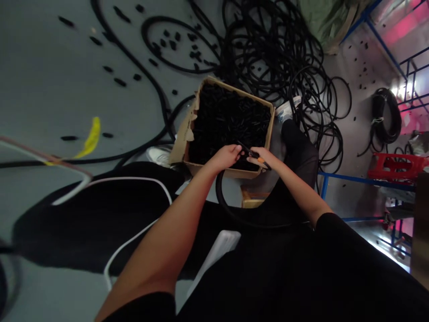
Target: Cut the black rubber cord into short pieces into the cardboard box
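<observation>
My left hand (227,157) is closed on a black hose (219,190) that curves down from it across my lap. Close beside it, my right hand (263,156) grips a pair of cutters (260,159) with orange and black handles. The dark jaws point toward my left fingers; whether they touch the hose I cannot make out. Both hands are over the near edge of a cardboard box (231,172), which holds many short black hose pieces (231,118).
A big tangle of black hose (268,44) lies beyond the box, with loose short pieces (172,44) scattered on the floor. A coiled hose (385,116), a red stool (397,166) and blue metal frames are at the right. A white cable (134,179) crosses my leg.
</observation>
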